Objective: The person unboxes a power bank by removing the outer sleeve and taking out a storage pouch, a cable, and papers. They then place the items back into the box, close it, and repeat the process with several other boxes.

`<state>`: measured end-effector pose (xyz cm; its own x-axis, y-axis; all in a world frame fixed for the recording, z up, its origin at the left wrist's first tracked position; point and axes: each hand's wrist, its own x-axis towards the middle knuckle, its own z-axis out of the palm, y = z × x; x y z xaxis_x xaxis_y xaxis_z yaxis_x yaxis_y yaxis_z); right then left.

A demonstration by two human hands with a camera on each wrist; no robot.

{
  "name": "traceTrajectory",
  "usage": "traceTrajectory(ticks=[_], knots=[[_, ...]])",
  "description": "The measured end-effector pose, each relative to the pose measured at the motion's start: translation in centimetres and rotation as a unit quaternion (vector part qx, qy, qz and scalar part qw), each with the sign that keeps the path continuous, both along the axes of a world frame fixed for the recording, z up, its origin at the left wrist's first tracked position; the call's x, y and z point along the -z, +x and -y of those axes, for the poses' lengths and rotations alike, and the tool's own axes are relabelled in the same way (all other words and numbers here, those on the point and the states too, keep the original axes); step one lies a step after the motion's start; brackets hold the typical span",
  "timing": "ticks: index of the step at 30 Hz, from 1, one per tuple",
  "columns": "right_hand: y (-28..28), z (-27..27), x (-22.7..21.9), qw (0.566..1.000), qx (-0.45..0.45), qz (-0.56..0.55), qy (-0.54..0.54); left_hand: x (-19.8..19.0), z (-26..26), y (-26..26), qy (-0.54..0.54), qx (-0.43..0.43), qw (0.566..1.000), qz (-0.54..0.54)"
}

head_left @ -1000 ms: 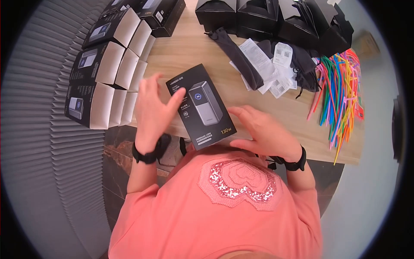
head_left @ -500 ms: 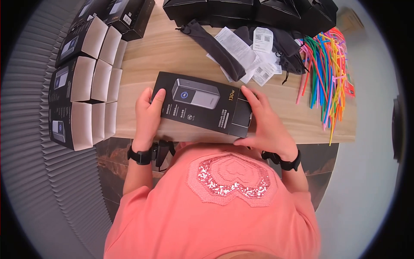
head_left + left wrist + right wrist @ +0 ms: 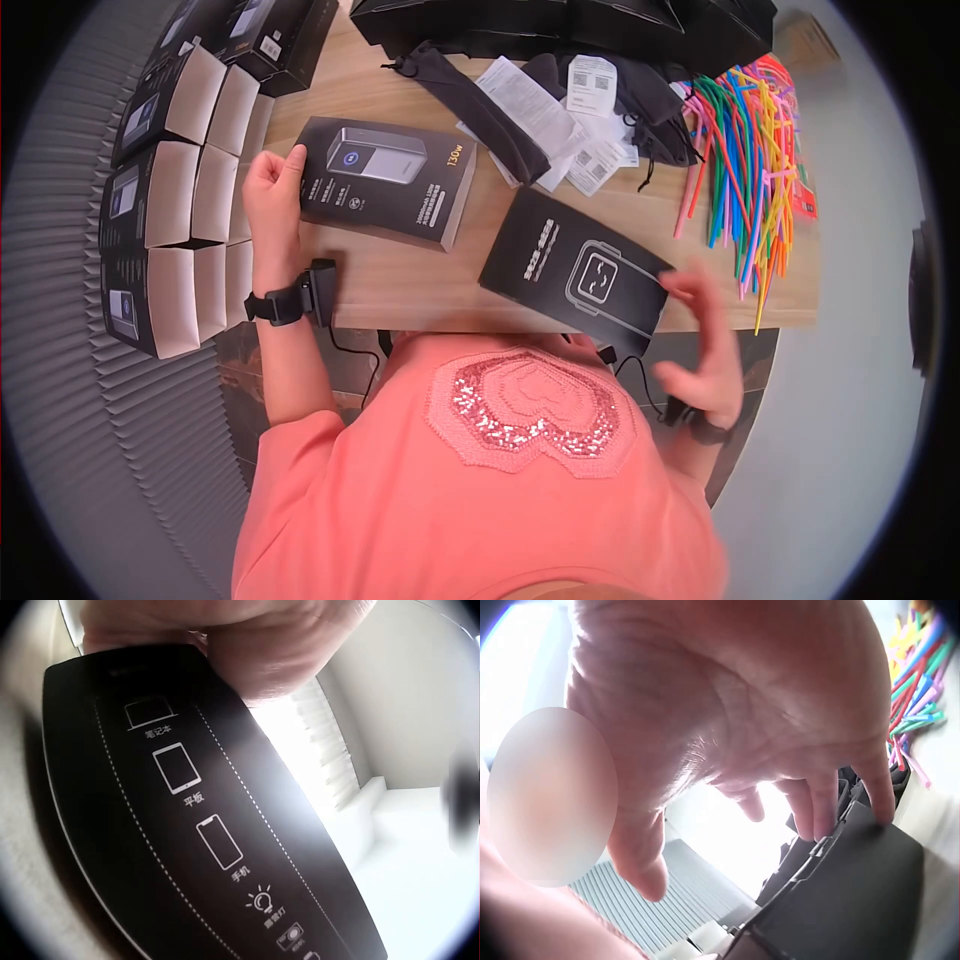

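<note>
My left hand (image 3: 272,205) grips the left end of a black printed box sleeve (image 3: 370,190) with a power bank picture and "130w" on it, thumb on top. Icons of a laptop, tablet, phone and bulb run along the side of this sleeve (image 3: 180,776) in the left wrist view. To its right, a separate black inner box (image 3: 545,265) with a watch drawing lies tilted near the table's front edge. Fingers spread, my right hand (image 3: 712,350) is at that box's right end. In the right wrist view, fingertips of the right hand (image 3: 742,712) reach the dark box's edge (image 3: 840,892).
Stacked sleeves (image 3: 170,200) with white insides stand at left, and black boxes (image 3: 560,30) line the back. Dark drawstring pouches (image 3: 470,110) and paper slips (image 3: 525,105) lie mid-table. Colourful long thin sticks (image 3: 745,170) are heaped at right.
The inner box has come out of the sleeve and now lies apart at right. My left hand has moved left with the sleeve; my right hand has moved right and opened.
</note>
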<state>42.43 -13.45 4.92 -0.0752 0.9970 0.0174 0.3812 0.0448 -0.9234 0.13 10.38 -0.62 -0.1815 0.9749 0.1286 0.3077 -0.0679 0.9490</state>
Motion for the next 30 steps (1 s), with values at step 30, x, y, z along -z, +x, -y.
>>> traceTrajectory(ticks=[30], knots=[[-3.8, -2.9, 1.0, 0.971, -0.028, 0.232, 0.047, -21.1, 5.2, -27.9, 0.190, -0.122, 0.974, 0.023]])
